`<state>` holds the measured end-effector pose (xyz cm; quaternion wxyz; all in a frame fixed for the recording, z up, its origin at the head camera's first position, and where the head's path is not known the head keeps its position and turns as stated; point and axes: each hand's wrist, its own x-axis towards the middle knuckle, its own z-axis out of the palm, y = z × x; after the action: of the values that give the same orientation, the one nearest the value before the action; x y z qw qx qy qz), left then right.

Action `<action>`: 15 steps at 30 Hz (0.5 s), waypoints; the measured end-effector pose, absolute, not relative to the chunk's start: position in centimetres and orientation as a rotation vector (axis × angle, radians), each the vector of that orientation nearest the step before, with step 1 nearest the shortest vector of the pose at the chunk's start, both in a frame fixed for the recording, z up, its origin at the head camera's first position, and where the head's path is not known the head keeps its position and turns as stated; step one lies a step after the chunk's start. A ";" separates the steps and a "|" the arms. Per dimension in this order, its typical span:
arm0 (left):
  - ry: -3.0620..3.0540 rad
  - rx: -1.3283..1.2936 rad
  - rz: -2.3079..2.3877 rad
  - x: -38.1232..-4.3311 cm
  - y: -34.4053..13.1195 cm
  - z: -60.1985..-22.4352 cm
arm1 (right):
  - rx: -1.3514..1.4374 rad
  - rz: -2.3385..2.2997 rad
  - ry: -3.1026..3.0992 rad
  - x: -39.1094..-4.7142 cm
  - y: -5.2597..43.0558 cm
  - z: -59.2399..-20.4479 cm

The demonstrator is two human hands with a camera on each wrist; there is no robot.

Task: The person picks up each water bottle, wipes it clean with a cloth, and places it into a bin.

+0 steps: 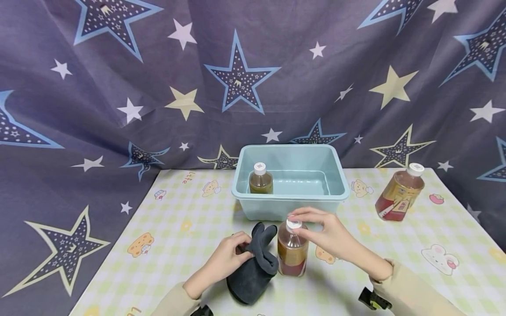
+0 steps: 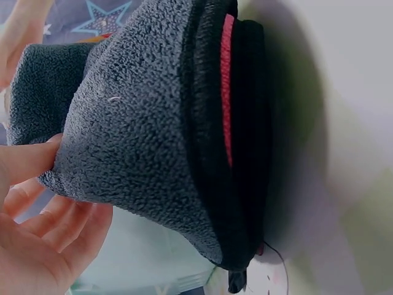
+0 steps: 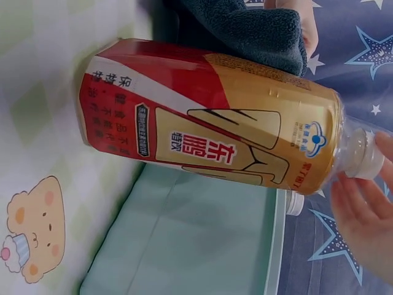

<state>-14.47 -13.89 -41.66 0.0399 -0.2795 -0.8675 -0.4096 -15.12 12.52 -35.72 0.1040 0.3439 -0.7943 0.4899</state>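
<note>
My left hand [image 1: 230,256] pinches the upper part of a dark grey fleece item [image 1: 250,278], with folds at its top and a wider base near the table. Its black edge with a red strip shows in the left wrist view; its exact kind I cannot tell. Just to the right stands an upright drink bottle [image 1: 292,254] with a white cap, clear neck and red-and-gold label [image 3: 215,117]. The fingers and thumb of my right hand [image 1: 322,228] grip the bottle at its cap [image 3: 365,153].
Behind both hands is a light blue plastic bin [image 1: 290,206] with one white-capped bottle [image 1: 261,180] inside at its left. Another red-and-gold bottle [image 1: 400,193] stands at the table's back right. A checked cloth [image 1: 178,245] covers the table, and a star-patterned curtain [image 1: 158,131] hangs behind.
</note>
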 end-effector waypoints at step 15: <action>-2.520 -0.935 -1.198 -14.4 -12.6 -38.9 | 1.078 1.424 -2.312 -15.0 12.6 -35.6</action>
<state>-14.44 -12.65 -38.92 0.0995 -0.3160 -0.8521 -0.4051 -15.01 12.62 -35.63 0.1096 0.3666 -0.7867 0.4845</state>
